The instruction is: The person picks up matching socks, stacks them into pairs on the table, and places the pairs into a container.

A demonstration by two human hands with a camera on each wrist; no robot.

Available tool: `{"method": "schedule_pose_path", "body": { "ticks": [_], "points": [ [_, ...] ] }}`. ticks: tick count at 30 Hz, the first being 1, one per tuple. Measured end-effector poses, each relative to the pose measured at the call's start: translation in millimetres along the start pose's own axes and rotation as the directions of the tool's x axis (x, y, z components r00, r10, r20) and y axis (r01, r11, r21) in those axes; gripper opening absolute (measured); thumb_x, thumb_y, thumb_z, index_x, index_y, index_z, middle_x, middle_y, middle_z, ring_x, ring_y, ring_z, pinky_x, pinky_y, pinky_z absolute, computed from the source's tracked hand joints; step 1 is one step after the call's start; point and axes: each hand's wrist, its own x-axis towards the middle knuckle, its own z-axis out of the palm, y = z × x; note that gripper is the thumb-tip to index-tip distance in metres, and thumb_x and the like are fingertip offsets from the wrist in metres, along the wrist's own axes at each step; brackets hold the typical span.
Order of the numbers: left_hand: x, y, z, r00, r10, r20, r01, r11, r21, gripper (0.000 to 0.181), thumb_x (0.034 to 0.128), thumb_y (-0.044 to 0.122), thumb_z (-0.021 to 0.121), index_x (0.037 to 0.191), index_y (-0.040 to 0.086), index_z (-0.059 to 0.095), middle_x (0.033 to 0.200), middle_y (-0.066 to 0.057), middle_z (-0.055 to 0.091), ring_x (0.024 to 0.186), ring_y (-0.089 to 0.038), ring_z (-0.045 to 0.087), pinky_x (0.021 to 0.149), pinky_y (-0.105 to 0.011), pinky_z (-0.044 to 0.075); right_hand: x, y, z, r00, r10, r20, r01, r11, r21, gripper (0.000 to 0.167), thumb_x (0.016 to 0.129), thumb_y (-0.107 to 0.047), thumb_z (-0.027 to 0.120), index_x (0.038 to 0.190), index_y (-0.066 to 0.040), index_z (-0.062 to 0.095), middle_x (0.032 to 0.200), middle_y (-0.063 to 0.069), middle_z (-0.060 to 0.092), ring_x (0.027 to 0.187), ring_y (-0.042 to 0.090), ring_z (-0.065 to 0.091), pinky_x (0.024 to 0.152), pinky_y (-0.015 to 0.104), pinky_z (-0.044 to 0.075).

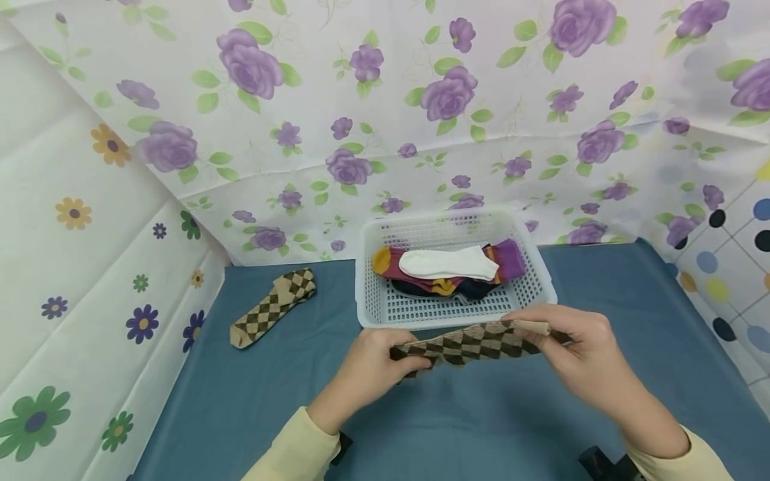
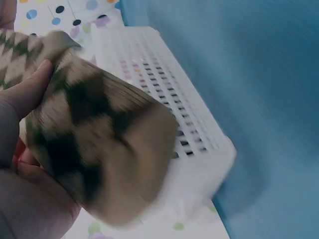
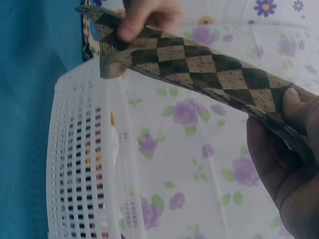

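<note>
A brown and tan checkered sock (image 1: 475, 343) is stretched sideways between both hands, in front of the basket. My left hand (image 1: 383, 361) pinches one end between thumb and fingers. With thumb and fingers, my right hand (image 1: 580, 354) grips the other end, near a plain tan edge. In the left wrist view the sock's tan end (image 2: 144, 164) hangs past the left hand, blurred. The right wrist view has the checkered fabric (image 3: 199, 69) running taut between the hands. A matching checkered sock (image 1: 272, 308) lies flat on the left of the table.
A white perforated basket (image 1: 365, 294) stands at the back of the blue-covered table (image 1: 457, 427). It holds a white sock (image 1: 448, 263) on top of maroon, purple and dark socks. Flower-printed sheets (image 1: 349, 167) rise behind and at the left side.
</note>
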Motion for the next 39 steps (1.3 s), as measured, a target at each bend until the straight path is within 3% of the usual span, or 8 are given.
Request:
{"method": "schedule_pose_path", "body": {
  "ticks": [9,11,13,18,24,30,34,39],
  "points": [
    [-18.9,-32.7,-17.4,0.985,-0.173,0.020,0.174,0.980,-0.091,0.006,0.0843,0.030,0.069,0.090,0.030,0.071,0.078,0.012,0.068,0.049,-0.012,0.059,0.046,-0.025,0.047,-13.1,20,-6,0.987,0.151,-0.058,-0.158,0.980,-0.125,0.035,0.082,0.001,0.068,0.105,-0.024,0.069,0.061,-0.013,0.058,0.041,0.000,0.027,0.043,0.018,0.029],
    [-21.6,-38.2,-19.8,0.977,-0.214,0.014,0.214,0.970,-0.117,0.007,0.0829,0.029,0.070,0.090,0.030,0.071,0.069,0.009,0.064,0.046,-0.012,0.054,0.046,-0.025,0.046,-17.6,24,-5,0.974,0.218,-0.060,-0.225,0.963,-0.152,0.029,0.083,-0.005,0.069,0.103,-0.026,0.070,0.058,-0.014,0.056,0.041,0.002,0.031,0.043,0.019,0.030],
    [-24.0,-42.9,-21.6,0.972,-0.236,0.001,0.234,0.962,-0.143,0.003,0.0815,0.030,0.072,0.081,0.027,0.070,0.056,0.006,0.053,0.042,-0.011,0.045,0.045,-0.024,0.042,-21.6,29,-4,0.955,0.293,-0.057,-0.298,0.940,-0.164,0.021,0.084,-0.013,0.069,0.101,-0.025,0.070,0.056,-0.012,0.054,0.042,0.005,0.035,0.042,0.020,0.032],
    [-28.0,-52.9,-22.6,0.964,-0.266,-0.028,0.254,0.942,-0.221,0.037,0.0802,0.027,0.074,0.060,0.012,0.047,0.052,-0.001,0.023,0.045,-0.009,0.024,0.048,-0.022,0.031,-31.1,46,-1,0.886,0.464,-0.021,-0.460,0.870,-0.179,0.013,0.086,-0.032,0.067,0.097,-0.026,0.070,0.051,-0.005,0.051,0.042,0.011,0.038,0.041,0.025,0.034],
    [-29.7,-61.7,-17.3,0.926,-0.377,-0.010,0.369,0.911,-0.186,0.018,0.0791,0.027,0.075,0.070,0.019,0.061,0.052,0.002,0.035,0.044,-0.009,0.032,0.043,-0.024,0.032,-45.4,74,9,0.807,0.586,0.075,-0.560,0.799,-0.220,0.018,0.083,-0.044,0.067,0.094,-0.030,0.069,0.052,-0.005,0.047,0.044,0.007,0.033,0.041,0.026,0.033],
    [-29.3,-67.8,-9.8,0.908,-0.420,-0.011,0.417,0.904,-0.091,0.016,0.0778,0.029,0.076,0.076,0.019,0.063,0.053,0.000,0.043,0.043,-0.011,0.036,0.042,-0.026,0.033,-52.9,91,21,0.735,0.659,0.156,-0.607,0.743,-0.280,0.019,0.082,-0.041,0.070,0.091,-0.024,0.068,0.053,-0.004,0.044,0.045,0.007,0.036,0.042,0.026,0.034],
    [-28.7,-71.2,-2.6,0.896,-0.444,-0.024,0.442,0.895,-0.066,0.020,0.0771,0.026,0.077,0.075,0.015,0.061,0.057,0.000,0.041,0.046,-0.011,0.034,0.047,-0.025,0.032,-55.4,96,27,0.705,0.687,0.177,-0.624,0.719,-0.307,0.017,0.081,-0.034,0.072,0.081,-0.019,0.064,0.052,-0.002,0.043,0.044,0.010,0.039,0.043,0.026,0.035],
    [-28.9,-75.0,6.7,0.886,-0.462,-0.032,0.462,0.887,-0.015,0.015,0.0776,0.023,0.077,0.079,0.015,0.064,0.059,-0.002,0.050,0.047,-0.011,0.040,0.048,-0.026,0.037,-59.7,101,34,0.672,0.711,0.208,-0.632,0.697,-0.339,0.037,0.081,-0.029,0.072,0.064,-0.012,0.043,0.052,-0.003,0.029,0.044,0.011,0.033,0.044,0.026,0.031]
  ]
}}
